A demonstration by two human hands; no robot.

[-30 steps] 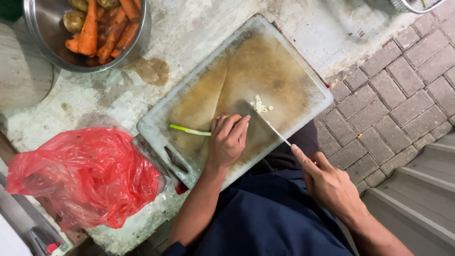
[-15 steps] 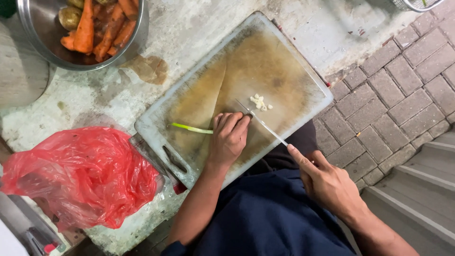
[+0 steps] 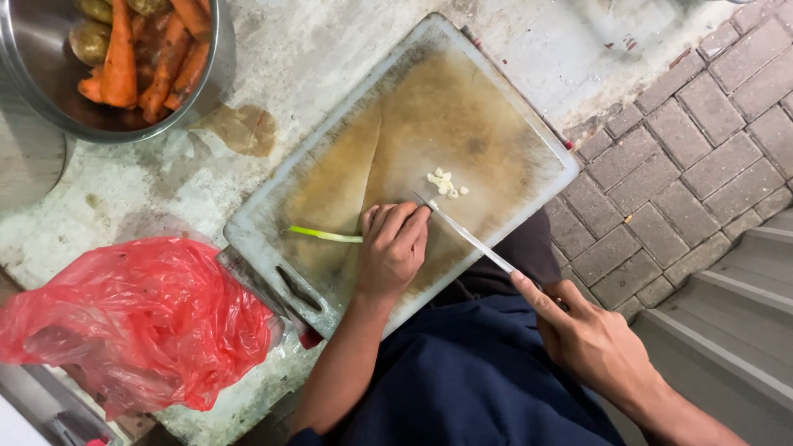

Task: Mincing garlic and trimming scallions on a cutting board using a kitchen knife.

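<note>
Resting on worn board, concrete ledge: left hand pinning scallion, right hand gripping knife.

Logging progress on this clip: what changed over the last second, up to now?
Little changed: the left hand pins the thin green stalk on the stained white plastic cutting board as before, and the right hand keeps the long steel knife at the left fingertips. The pile of small white chopped pieces looks slightly larger. Steel bowl of carrots and red plastic bag unmoved.
</note>
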